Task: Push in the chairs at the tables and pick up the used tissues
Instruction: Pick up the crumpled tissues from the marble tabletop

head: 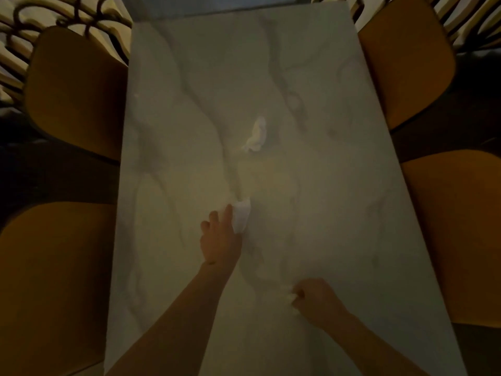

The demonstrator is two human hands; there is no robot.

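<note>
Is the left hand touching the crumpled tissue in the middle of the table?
Apart. The head view shows bare table between the left hand, which holds another tissue, and the crumpled tissue.

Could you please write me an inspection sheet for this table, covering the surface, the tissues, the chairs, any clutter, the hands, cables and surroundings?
Surface: marble-look table, dimly lit.
Job's things: crumpled tissue lying loose at mid-table; second tissue at the left hand's fingertips; small white scrap at the right hand.
Chairs: four orange chairs, far left, near left, far right, near right, all close to the table's long edges.
Clutter: nothing seen.
Hands: left hand holds the second tissue between thumb and fingers; right hand curled, pinching the scrap.
Cables: nothing seen.
Surroundings: dark floor; patterned flooring at the far corners.
</note>
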